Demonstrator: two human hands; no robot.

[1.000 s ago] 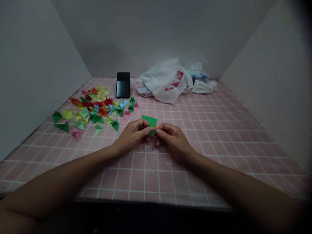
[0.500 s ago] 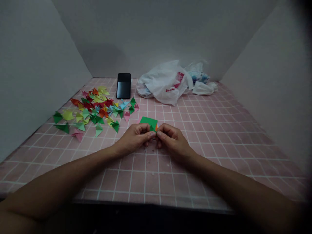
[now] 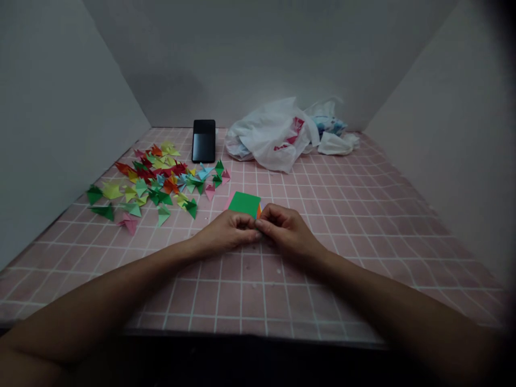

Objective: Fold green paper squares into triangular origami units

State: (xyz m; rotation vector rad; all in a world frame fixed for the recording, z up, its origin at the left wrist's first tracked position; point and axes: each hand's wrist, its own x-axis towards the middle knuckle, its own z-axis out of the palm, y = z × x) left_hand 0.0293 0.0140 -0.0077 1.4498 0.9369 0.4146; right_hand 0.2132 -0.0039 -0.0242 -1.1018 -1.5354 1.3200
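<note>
1 head camera, facing forward and down, near table (image 3: 374,220)

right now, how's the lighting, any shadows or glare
Head view: dim, near black below the table; also in the head view, a soft shadow on the left of the back wall, a pale reflection on the lower half of the phone, and a dark, blurred upper right corner.

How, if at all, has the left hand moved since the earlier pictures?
Yes: the left hand has shifted toward the person, farther from the unmoved black phone.
</note>
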